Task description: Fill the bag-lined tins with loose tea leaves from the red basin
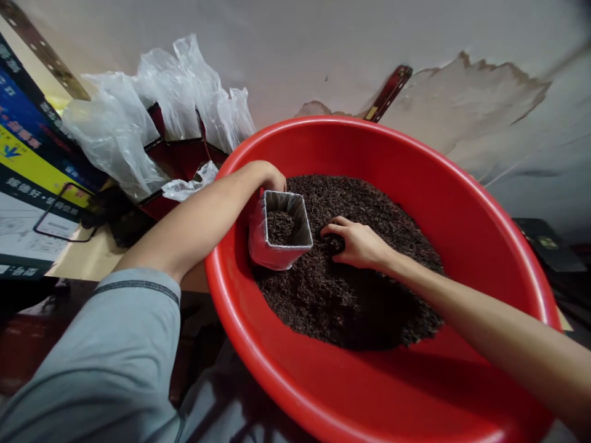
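A big red plastic basin [462,184] fills the middle and right of the view, holding a heap of dark loose tea leaves [341,295]. My left hand [270,178] grips the far edge of a small red foil pouch [277,231], held open and upright inside the basin's left side; a little dark tea lies in it. My right hand [355,243] rests palm down on the heap just right of the pouch, fingers curled into the leaves.
Crumpled clear plastic bags [152,104] lie over a dark red box [180,160] at the back left. A printed blue and yellow carton [28,154] stands at the far left. A peeling white wall rises behind. A dark object [545,243] sits at the right.
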Available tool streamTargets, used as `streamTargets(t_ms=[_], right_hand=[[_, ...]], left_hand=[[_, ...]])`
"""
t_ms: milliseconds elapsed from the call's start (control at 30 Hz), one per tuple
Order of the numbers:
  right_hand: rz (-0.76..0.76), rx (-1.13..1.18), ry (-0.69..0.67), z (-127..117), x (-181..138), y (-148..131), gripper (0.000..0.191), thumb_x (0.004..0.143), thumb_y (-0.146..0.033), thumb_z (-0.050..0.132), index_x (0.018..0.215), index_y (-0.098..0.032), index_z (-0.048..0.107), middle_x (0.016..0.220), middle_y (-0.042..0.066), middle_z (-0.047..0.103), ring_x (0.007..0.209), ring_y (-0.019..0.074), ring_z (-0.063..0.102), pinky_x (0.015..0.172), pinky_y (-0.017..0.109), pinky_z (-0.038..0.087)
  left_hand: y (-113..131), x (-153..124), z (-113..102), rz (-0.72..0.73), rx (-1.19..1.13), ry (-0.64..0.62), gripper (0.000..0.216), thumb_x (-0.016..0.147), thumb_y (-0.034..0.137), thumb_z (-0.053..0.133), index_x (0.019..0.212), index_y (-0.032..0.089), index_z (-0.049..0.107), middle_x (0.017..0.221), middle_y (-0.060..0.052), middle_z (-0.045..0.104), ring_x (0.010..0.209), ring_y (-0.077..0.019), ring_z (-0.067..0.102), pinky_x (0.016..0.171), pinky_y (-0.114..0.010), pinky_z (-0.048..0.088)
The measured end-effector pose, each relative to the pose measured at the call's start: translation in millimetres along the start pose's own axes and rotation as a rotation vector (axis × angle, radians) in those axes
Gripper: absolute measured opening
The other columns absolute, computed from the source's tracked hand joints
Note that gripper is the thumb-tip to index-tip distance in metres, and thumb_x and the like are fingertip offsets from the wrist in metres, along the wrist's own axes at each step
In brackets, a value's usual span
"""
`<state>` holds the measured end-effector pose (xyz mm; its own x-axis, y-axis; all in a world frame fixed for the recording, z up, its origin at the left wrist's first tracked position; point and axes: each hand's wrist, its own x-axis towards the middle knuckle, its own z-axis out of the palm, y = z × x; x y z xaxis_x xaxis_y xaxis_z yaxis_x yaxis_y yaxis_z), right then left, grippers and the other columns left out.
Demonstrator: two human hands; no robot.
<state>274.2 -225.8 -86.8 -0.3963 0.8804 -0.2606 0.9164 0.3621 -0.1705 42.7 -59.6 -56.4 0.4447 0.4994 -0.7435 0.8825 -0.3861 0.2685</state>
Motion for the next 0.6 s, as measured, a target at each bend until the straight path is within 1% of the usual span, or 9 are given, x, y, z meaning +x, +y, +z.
streamTargets(t_ms=[67,167,233,333,400,467,600], right_hand=[[-0.007,0.037,0.026,0,2,4,0.051,0.071,-0.022,0.077,0.121,-0.027,0.073,0.133,0.008,0.068,0.104,0.0294,0.073,0.091,0.042,0.058],[-0.002,0.105,0.053,-4,4,12,0.047,0.069,-0.021,0.076,0.115,-0.028,0.073,0.131,0.005,0.069,0.108,0.0283,0.072,0.096,0.042,0.058],[-0.016,0.165,0.081,-12,6,16,0.044,0.068,-0.021,0.075,0.112,-0.027,0.073,0.129,0.005,0.07,0.113,0.0289,0.07,0.101,0.043,0.056],[-0.043,0.265,0.147,-31,6,16,0.04,0.066,-0.022,0.073,0.106,-0.025,0.072,0.124,0.006,0.072,0.117,0.0297,0.068,0.108,0.046,0.053],[-0.064,0.327,0.189,-48,7,10,0.04,0.065,-0.024,0.074,0.104,-0.025,0.072,0.119,0.005,0.074,0.113,0.0295,0.069,0.108,0.046,0.053],[-0.1,0.379,0.223,-64,9,-1,0.041,0.064,-0.027,0.075,0.105,-0.025,0.072,0.113,0.004,0.075,0.106,0.0287,0.07,0.103,0.046,0.055],[-0.243,0.456,0.233,-92,16,-33,0.042,0.064,-0.029,0.076,0.106,-0.023,0.072,0.105,0.002,0.075,0.093,0.0249,0.07,0.09,0.041,0.056]], left_hand=[[-1,0,0,-0.009,-0.024,-0.015,0.096,0.065,0.044,0.081,0.157,0.033,0.056,0.129,-0.008,0.077,0.121,-0.0352,0.065,0.104,-0.043,0.052],[-2,1,1,-0.012,-0.055,-0.004,0.096,0.065,0.043,0.081,0.157,0.032,0.056,0.132,-0.009,0.075,0.124,-0.0364,0.063,0.106,-0.045,0.052],[-2,1,1,-0.006,-0.065,0.002,0.096,0.066,0.042,0.081,0.157,0.029,0.056,0.133,-0.01,0.075,0.123,-0.0362,0.064,0.106,-0.046,0.052],[-2,-1,0,0.002,-0.052,-0.011,0.095,0.067,0.04,0.08,0.157,0.028,0.056,0.131,-0.01,0.076,0.119,-0.0344,0.066,0.103,-0.045,0.054],[-1,-2,0,0.003,-0.025,-0.009,0.092,0.066,0.038,0.079,0.155,0.026,0.059,0.13,-0.01,0.077,0.118,-0.0339,0.066,0.103,-0.044,0.053],[1,-3,-1,0.003,-0.001,0.007,0.089,0.065,0.037,0.079,0.152,0.023,0.063,0.129,-0.011,0.077,0.117,-0.0342,0.066,0.105,-0.044,0.052],[0,-3,0,-0.003,-0.014,0.002,0.08,0.068,0.035,0.079,0.147,0.023,0.068,0.118,-0.01,0.08,0.116,-0.0334,0.067,0.106,-0.046,0.052]])
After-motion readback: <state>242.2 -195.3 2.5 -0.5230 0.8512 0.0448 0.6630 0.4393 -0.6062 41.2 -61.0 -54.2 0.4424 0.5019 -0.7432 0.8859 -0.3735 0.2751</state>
